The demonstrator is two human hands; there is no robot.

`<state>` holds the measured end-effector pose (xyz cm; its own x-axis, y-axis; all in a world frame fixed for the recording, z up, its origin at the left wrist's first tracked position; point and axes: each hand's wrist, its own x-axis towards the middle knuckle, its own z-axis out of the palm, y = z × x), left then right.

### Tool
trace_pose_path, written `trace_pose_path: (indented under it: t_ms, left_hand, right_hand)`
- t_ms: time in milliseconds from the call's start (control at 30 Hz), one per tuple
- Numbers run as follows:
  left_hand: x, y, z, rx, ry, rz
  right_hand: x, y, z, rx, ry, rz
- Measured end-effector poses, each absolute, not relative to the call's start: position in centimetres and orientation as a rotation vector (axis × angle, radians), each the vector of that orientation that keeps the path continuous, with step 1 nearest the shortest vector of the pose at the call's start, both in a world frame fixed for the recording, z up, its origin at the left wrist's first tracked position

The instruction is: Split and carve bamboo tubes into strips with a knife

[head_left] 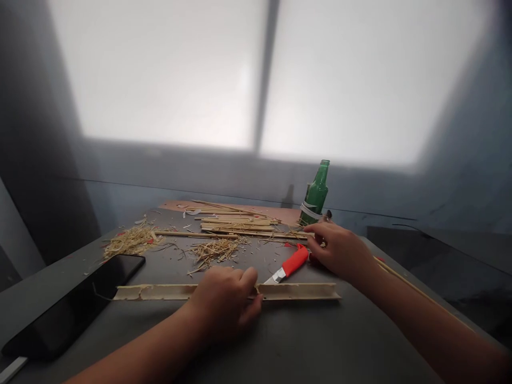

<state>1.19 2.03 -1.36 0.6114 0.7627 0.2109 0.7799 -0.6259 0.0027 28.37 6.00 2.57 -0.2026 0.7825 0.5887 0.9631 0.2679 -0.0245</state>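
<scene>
My left hand (228,298) is closed over the middle of a split bamboo length (300,292), a pale trough lying crosswise with its hollow side facing me. Its thumb and index finger come together there, covering part of the trough. Past its fingertips lies a red-handled utility knife (295,261), its blade pointing toward the trough. My right hand (340,249) hovers near the knife's handle and the ends of the thin bamboo sticks (240,226). Its index finger and thumb are apart, with nothing visible between them.
A green glass bottle (316,194) with a white band stands at the back right. Heaps of shavings (130,240) lie at left and centre. A black phone (72,306) with a white cable rests at left. Long sticks (416,288) run along the table's right edge.
</scene>
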Motion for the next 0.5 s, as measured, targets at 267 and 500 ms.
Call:
trace_pose_path:
  t_ms: [267,500]
  left_hand:
    - [1.2,2.0,-1.5,-2.852,-1.176,-0.316]
    - [0.8,2.0,-1.3,-2.912,-1.158,-0.374]
  right_hand:
    - [32.2,7.3,2.8,-1.896,-2.262,-0.118]
    - [32.4,7.5,2.2,-1.770,-2.252,-0.023]
